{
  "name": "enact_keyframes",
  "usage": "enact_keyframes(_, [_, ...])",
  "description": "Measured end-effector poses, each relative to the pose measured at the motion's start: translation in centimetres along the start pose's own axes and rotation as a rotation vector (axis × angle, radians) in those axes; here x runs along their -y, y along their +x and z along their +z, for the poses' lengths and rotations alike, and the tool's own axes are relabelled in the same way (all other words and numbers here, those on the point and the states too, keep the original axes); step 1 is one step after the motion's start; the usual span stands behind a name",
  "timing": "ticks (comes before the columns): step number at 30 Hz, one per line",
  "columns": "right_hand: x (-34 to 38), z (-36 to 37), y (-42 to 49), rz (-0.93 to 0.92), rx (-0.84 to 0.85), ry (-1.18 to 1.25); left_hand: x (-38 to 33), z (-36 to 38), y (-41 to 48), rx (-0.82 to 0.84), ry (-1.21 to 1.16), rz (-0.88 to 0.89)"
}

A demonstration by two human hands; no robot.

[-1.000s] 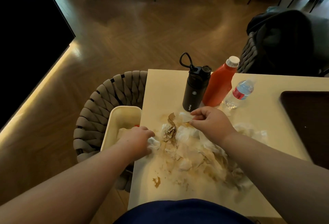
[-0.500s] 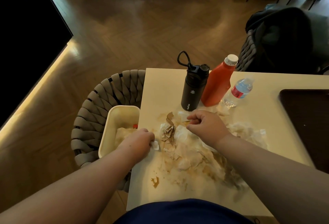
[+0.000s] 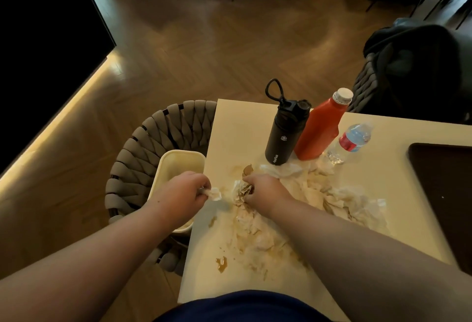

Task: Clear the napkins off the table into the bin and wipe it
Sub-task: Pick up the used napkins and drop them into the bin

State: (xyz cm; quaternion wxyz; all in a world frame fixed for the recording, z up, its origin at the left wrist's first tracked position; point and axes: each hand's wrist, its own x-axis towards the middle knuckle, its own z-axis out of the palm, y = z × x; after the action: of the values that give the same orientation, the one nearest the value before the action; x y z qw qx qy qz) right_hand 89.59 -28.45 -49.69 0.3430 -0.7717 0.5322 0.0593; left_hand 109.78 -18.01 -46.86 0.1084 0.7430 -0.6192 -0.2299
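Head view, right hand (image 3: pixel 265 191) moved onto brown napkin (image 3: pixel 244 190), left hand (image 3: pixel 184 194) gripping wad (image 3: pixel 214 193)

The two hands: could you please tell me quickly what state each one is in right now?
Left hand: closed, pinching a small white napkin scrap.
Right hand: closed, gripping a brown-stained crumpled napkin.
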Motion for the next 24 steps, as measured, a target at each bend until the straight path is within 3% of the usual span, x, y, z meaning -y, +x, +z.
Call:
enact_keyframes(5, [0.8,0.3,0.5,0.061,0.010,-0.118,0.4,-0.2,-1.0,-0.035,-0.056,-0.015])
enact_keyframes(10, [1.0,-1.0,-0.2,0.058,-0.069,0.035,1.3,-0.8,-1.3,-0.092,-0.123,-0.046])
enact_keyframes(24, [3.0,-5.6,-4.7,-0.164,-0.216,0.370,3.1,-2.6,0.8,-0.274,-0.318,-0.249])
